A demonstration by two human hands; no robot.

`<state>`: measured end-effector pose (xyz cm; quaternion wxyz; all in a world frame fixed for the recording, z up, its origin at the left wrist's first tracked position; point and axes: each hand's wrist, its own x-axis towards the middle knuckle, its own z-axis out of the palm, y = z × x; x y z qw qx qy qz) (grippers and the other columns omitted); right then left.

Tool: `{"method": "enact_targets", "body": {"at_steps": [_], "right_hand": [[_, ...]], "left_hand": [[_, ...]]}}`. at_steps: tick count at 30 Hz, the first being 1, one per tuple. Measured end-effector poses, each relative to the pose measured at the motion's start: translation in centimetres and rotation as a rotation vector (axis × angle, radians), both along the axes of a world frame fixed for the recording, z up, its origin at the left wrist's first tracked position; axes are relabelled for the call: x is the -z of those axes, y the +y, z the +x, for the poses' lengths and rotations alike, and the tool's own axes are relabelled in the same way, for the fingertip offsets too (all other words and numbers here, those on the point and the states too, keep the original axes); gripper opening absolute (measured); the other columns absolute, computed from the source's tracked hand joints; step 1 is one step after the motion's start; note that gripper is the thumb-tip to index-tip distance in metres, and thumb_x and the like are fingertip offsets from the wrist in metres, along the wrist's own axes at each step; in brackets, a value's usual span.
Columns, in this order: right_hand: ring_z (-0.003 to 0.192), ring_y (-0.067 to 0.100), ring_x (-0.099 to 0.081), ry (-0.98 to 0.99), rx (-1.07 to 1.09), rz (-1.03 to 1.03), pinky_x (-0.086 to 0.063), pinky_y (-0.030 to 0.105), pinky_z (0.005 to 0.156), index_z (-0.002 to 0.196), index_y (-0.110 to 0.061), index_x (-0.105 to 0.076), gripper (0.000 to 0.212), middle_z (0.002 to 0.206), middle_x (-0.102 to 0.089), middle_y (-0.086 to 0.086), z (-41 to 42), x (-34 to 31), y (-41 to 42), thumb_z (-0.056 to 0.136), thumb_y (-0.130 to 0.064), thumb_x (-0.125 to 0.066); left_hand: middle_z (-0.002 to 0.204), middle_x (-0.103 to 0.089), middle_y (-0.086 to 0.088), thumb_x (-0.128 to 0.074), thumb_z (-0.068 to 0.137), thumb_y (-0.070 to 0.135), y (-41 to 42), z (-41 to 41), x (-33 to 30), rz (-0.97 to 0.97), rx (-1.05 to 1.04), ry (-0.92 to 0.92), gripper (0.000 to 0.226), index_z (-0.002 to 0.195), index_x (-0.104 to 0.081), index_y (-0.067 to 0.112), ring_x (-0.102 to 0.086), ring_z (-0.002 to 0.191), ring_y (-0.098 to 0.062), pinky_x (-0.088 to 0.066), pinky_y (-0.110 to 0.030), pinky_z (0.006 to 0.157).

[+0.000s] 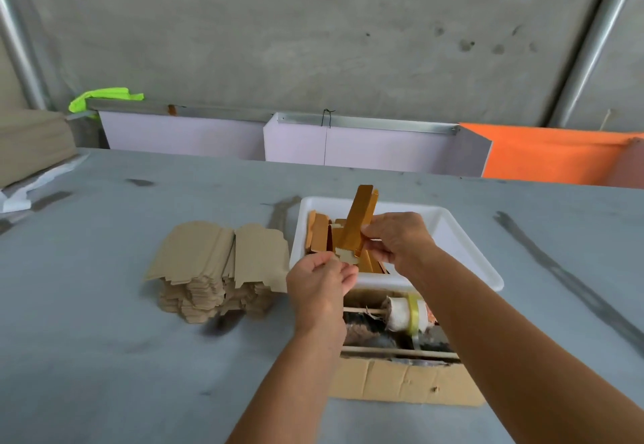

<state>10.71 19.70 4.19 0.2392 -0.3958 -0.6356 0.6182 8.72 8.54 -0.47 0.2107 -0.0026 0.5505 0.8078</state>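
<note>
A long gold-coloured folded carton stands tilted over the white tray. My right hand pinches its lower part from the right. My left hand pinches the pale flap at its lower end, just in front of the tray's near rim. Several more gold cartons lie in the tray's left part. A stack of flat brown card blanks sits on the table left of the tray.
An open cardboard box sits in front of the tray; a tape roll on a stick spans it. The grey table carries dark streaks. Behind stand white boards, an orange sheet and a concrete wall.
</note>
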Motion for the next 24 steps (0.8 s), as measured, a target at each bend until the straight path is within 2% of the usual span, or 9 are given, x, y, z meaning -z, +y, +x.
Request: {"method": "enact_targets", "body": {"at_steps": [3,6,7,9,10,13,15,19,24], "right_hand": [[0.059,0.020,-0.063,-0.113,0.004,0.074,-0.048,0.025,0.048,0.069,-0.007,-0.056,0.020,0.082,-0.071,0.018,-2.7,0.9,1.4,0.084,-0.003,-0.069],[0.068,0.023,-0.065,-0.231,0.014,0.149,-0.058,0.032,0.073,0.067,-0.007,-0.055,0.023,0.086,-0.072,0.018,-4.4,2.2,2.4,0.085,-0.007,-0.068],[0.067,0.021,-0.065,-0.263,-0.002,0.177,-0.058,0.030,0.073,0.071,-0.005,-0.058,0.018,0.084,-0.072,0.016,-4.7,2.7,2.7,0.086,-0.008,-0.067],[0.059,0.014,-0.062,-0.240,-0.037,0.165,-0.055,0.019,0.054,0.089,0.000,-0.065,0.007,0.076,-0.066,0.009,-5.2,3.2,3.0,0.085,-0.005,-0.065],[0.057,0.012,-0.061,-0.239,-0.051,0.172,-0.051,0.016,0.048,0.097,0.001,-0.066,0.013,0.074,-0.063,0.007,-5.4,3.5,3.2,0.084,-0.004,-0.065],[0.070,0.018,-0.070,-0.334,-0.026,0.292,-0.059,0.029,0.070,0.087,-0.003,-0.069,0.005,0.068,-0.065,0.005,-6.1,4.2,2.9,0.084,-0.007,-0.068],[0.072,0.020,-0.071,-0.349,-0.010,0.337,-0.059,0.036,0.074,0.076,-0.006,-0.066,0.007,0.065,-0.065,0.006,-6.6,4.6,2.7,0.081,-0.007,-0.071],[0.078,0.021,-0.068,-0.465,-0.025,0.511,-0.057,0.028,0.064,0.092,-0.006,-0.069,0.010,0.085,-0.071,0.010,-6.7,5.1,2.5,0.082,-0.008,-0.068],[0.074,0.018,-0.062,-0.540,-0.069,0.661,-0.046,0.022,0.053,0.095,-0.007,-0.070,0.015,0.090,-0.070,0.008,-5.9,4.8,1.9,0.088,-0.006,-0.057]], "left_hand": [[0.092,-0.068,-0.006,-0.057,0.088,-0.002,0.8,-1.3,0.1,-0.095,-0.021,0.084,0.018,0.096,-0.062,0.014,-0.070,0.083,-0.016,-0.057,-0.025,0.077],[0.100,-0.066,-0.001,-0.059,0.085,-0.002,1.3,-2.1,0.1,-0.189,-0.032,0.165,0.024,0.097,-0.064,0.018,-0.065,0.096,-0.018,-0.054,-0.033,0.089],[0.104,-0.065,-0.001,-0.059,0.086,-0.002,1.4,-2.3,0.1,-0.216,-0.031,0.190,0.026,0.103,-0.064,0.016,-0.064,0.099,-0.018,-0.053,-0.035,0.092],[0.108,-0.064,-0.001,-0.058,0.086,-0.002,1.4,-2.7,0.3,-0.259,-0.037,0.224,0.030,0.112,-0.063,0.013,-0.062,0.102,-0.017,-0.052,-0.035,0.094],[0.108,-0.064,0.000,-0.059,0.087,-0.002,1.4,-2.8,0.4,-0.261,-0.041,0.228,0.031,0.113,-0.063,0.013,-0.063,0.102,-0.016,-0.052,-0.035,0.094],[0.103,-0.065,0.000,-0.058,0.086,-0.003,1.3,-3.0,0.6,-0.232,-0.041,0.212,0.030,0.111,-0.063,0.013,-0.064,0.099,-0.015,-0.052,-0.033,0.093],[0.103,-0.065,-0.001,-0.057,0.086,-0.003,1.3,-3.1,0.6,-0.224,-0.036,0.208,0.029,0.109,-0.064,0.013,-0.064,0.098,-0.015,-0.053,-0.032,0.091],[0.102,-0.065,-0.001,-0.058,0.086,-0.003,1.2,-2.9,0.6,-0.217,-0.041,0.203,0.028,0.108,-0.064,0.012,-0.065,0.098,-0.016,-0.053,-0.033,0.091],[0.100,-0.066,0.000,-0.058,0.085,-0.005,0.7,-2.5,0.6,-0.200,-0.042,0.195,0.029,0.108,-0.064,0.013,-0.065,0.096,-0.015,-0.053,-0.031,0.091]]}}
